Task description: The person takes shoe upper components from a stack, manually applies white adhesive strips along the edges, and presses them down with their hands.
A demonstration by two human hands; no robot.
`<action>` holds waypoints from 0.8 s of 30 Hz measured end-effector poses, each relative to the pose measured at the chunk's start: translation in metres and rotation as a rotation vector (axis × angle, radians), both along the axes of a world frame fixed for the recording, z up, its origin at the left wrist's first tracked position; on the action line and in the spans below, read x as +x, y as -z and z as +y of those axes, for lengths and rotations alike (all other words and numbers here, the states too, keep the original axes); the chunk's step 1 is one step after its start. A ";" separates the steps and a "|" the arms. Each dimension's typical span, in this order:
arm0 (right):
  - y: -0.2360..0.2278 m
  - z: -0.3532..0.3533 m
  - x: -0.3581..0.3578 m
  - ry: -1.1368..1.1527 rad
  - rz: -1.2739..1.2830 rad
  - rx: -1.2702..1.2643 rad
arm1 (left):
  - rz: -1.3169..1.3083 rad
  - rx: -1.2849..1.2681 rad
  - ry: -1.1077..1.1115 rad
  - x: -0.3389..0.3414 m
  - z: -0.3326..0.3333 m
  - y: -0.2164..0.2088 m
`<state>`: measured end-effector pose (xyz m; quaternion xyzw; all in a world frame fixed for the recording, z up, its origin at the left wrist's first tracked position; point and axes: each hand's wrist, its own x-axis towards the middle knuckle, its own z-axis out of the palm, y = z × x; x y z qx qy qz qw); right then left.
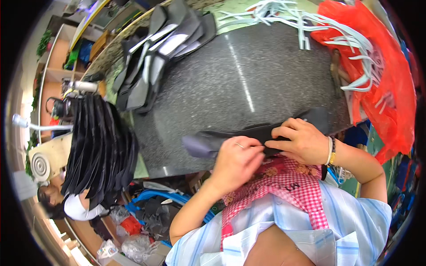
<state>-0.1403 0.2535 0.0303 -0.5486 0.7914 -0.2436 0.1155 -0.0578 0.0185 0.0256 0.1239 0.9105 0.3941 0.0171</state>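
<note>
A long, dark, flat piece of material (253,132) lies along the near edge of the worktable, its left end showing a paler grey-purple face. My left hand (238,160), with a ring on one finger, is closed at the piece's near edge, fingertips pinched together. Against its fingertips, my right hand (302,141) grips the same edge with bent fingers; bracelets circle that wrist. What exactly lies between the fingertips is hidden. The dark speckled tabletop (248,75) stretches beyond both hands.
Stacked black and grey shaped pieces (164,53) lie at the far left. Many black strips (100,146) hang at the left, near another person (84,206). Pale straps (355,40) run along the far right onto a red plastic bag (395,102). Blue tubing (164,195) sits below.
</note>
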 end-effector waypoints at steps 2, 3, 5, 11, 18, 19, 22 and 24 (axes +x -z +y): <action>0.004 -0.004 0.005 -0.018 0.126 0.005 | 0.218 -0.144 0.140 0.012 0.004 0.005; 0.010 -0.006 0.004 -0.073 0.146 -0.066 | 0.262 -0.265 0.152 0.018 0.008 0.005; 0.016 -0.006 0.008 -0.074 0.117 -0.196 | 0.349 -0.407 0.166 0.025 0.018 0.011; -0.042 -0.027 -0.004 0.109 0.298 -0.503 | 0.743 -0.657 -0.208 0.010 -0.068 -0.085; -0.013 -0.005 -0.012 0.130 0.145 -0.367 | 0.071 -1.153 -1.000 0.025 -0.349 -0.179; -0.012 -0.004 -0.011 0.066 0.140 -0.344 | -0.059 -0.972 -0.851 0.039 -0.382 -0.172; 0.001 0.006 -0.015 0.104 0.119 -0.304 | -0.192 -0.804 -0.868 0.030 -0.378 -0.167; 0.000 0.016 -0.016 0.136 0.097 -0.254 | -0.133 -1.013 -0.965 0.012 -0.353 -0.163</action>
